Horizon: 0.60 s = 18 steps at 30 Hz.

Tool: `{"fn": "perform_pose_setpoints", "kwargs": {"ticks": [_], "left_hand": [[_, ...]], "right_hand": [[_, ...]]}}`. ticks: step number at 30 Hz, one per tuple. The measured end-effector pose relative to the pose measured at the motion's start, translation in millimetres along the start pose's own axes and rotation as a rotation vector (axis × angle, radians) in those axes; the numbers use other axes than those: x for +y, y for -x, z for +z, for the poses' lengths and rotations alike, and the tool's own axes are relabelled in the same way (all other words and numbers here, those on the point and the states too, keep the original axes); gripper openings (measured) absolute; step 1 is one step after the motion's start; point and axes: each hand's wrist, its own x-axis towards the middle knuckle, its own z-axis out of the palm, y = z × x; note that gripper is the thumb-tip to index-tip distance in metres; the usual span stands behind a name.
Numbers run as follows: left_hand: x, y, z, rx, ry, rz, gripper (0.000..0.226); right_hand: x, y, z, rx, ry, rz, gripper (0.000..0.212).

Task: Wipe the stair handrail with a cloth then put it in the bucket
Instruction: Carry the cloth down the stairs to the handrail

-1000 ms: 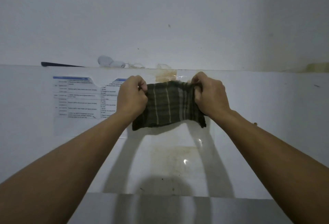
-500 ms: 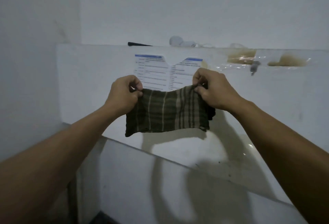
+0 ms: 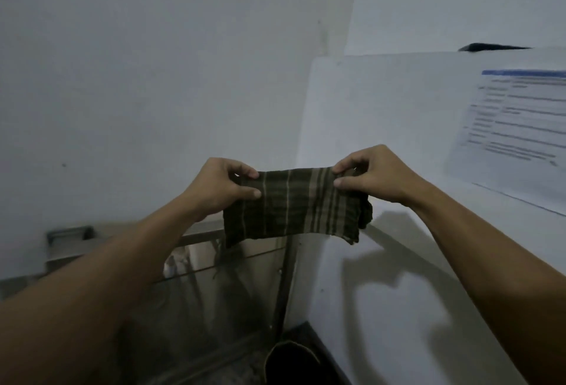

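Observation:
A dark green cloth (image 3: pixel 291 204) with pale stripes hangs stretched between my two hands at chest height. My left hand (image 3: pixel 219 185) pinches its upper left corner and my right hand (image 3: pixel 372 174) pinches its upper right corner, where the fabric bunches. Below the cloth a grey metal handrail (image 3: pixel 199 236) with thin rails and a post runs along the left wall. A dark round object (image 3: pixel 291 363) that may be the bucket sits low at the bottom, partly cut off by the frame.
A white low wall (image 3: pixel 398 139) stands to the right with a printed sheet (image 3: pixel 514 121) stuck on it. A dark flat item (image 3: pixel 490 47) lies on its top edge. The plain grey wall (image 3: pixel 153 78) fills the left.
My view has swung left and down: the printed sheet slid to the right edge, and the handrail and dark round object came into sight. Both hands keep holding the cloth stretched.

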Motion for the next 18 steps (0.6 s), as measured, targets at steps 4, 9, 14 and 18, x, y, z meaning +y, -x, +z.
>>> {"fn": "perform_pose_setpoints", "kwargs": {"ticks": [4, 9, 14, 18], "left_hand": [[-41.8, 20.8, -58.5, 0.136, -0.102, -0.083, 0.035], [-82.1, 50.4, -118.9, 0.333, -0.243, -0.211, 0.035], [-112.5, 81.4, -167.8, 0.525, -0.345, -0.374, 0.034], [-128.1, 109.8, -193.7, 0.674, -0.388, -0.496, 0.031]], "right_hand": [[-29.9, -53.3, 72.6, -0.117, 0.016, -0.139, 0.037], [-71.0, -113.1, 158.2, -0.249, -0.044, -0.316, 0.033], [-117.1, -162.0, 237.5, -0.386, -0.13, -0.505, 0.033], [-157.4, -188.7, 294.8, -0.49, -0.213, -0.655, 0.033]]}}
